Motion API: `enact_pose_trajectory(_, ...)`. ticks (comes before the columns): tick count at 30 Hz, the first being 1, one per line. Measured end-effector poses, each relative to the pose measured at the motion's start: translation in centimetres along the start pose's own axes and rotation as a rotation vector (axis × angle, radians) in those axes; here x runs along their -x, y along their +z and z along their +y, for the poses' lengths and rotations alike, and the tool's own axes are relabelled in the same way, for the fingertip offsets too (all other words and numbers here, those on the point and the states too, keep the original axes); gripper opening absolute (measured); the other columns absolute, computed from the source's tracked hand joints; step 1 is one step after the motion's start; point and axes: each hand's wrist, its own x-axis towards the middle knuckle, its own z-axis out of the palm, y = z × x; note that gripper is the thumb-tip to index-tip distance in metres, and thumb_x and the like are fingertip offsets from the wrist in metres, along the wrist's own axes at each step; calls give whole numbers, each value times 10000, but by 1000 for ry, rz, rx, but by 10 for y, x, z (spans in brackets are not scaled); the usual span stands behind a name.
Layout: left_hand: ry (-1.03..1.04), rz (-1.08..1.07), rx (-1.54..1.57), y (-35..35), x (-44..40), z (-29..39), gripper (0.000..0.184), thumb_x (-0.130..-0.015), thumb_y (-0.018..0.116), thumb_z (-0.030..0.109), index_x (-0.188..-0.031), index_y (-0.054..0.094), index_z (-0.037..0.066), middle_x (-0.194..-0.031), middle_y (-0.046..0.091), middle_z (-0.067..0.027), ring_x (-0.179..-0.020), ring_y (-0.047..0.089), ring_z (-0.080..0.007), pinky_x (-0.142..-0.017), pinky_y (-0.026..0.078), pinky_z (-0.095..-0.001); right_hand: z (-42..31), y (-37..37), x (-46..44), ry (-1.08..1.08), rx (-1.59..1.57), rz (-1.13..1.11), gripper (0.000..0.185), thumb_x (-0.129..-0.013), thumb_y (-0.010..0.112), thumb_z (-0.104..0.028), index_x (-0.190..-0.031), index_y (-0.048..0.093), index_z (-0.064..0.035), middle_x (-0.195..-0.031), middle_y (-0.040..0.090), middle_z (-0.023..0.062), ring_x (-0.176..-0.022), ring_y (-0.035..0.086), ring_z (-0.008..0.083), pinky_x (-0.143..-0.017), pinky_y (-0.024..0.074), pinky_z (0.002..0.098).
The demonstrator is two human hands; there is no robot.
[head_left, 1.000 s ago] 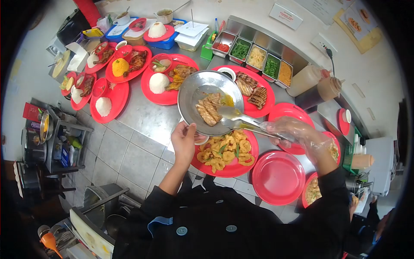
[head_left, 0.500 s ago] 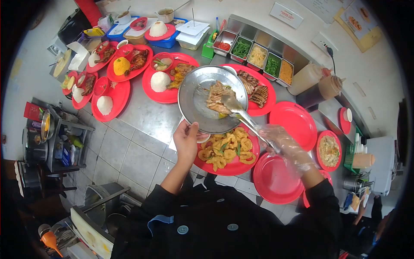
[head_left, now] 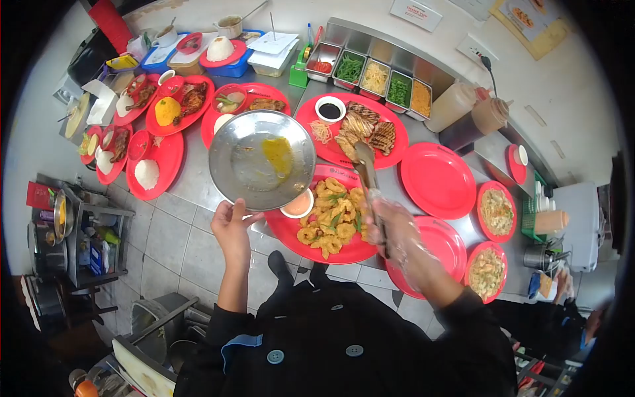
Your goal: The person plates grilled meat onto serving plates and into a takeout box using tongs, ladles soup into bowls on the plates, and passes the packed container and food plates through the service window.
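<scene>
1. Steel counter [head_left: 195, 177] is showing bare metal left of the pan [head_left: 241, 155].
2. Red plate [head_left: 397, 156] is bearing grilled meat [head_left: 358, 124].
3. Left hand [head_left: 231, 228] is gripping the pan's near rim — fingers closed.
4. Gloved right hand [head_left: 397, 228] is clasping tongs [head_left: 366, 165], their tips meeting meat.

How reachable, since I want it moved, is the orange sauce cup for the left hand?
Probably not: the left hand holds the metal pan, whose rim partly covers the orange sauce cup.

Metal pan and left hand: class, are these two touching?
Touching. The head view shows the left hand holding the metal pan by its near rim.
</scene>
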Motion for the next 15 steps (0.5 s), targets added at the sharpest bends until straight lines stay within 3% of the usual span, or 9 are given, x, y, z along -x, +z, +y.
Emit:
enact_pose_trajectory(4,4,-18,20,-11,0,3,197,-892,528,98,-735,491,-16,-732,563,-99,-626,592,-162,-561,570,-291,8,43,-14,12,-64,103,194,-943,440,-248,-842,467,-84,-657,467,5,-459,408,85,-416,349,232)
enact_pose_trajectory(9,-23,-33,-7,-29,0,6,147,-876,542,102,-769,519,4,-767,558,-71,-658,568,-131,-589,564,-302,27,75,-41,-51,-279,106,179,-941,445,-210,-833,439,-67,-661,455,24,-503,435,111,-447,381,250)
enact_pose_trajectory(11,-30,-22,2,-34,-1,7,148,-875,542,100,-762,518,8,-762,553,-65,-656,564,-127,-587,564,-302,26,89,-40,-34,-441,115,277,-939,478,-287,-789,428,-60,-628,430,29,-475,389,113,-430,372,255)
enact_pose_trajectory(15,-46,-12,9,-42,-3,8,158,-874,542,97,-738,514,21,-749,540,-49,-652,551,-117,-582,564,-300,33,97,-43,-45,-403,188,288,-946,465,-280,-764,429,-59,-630,438,38,-474,392,117,-435,384,260)
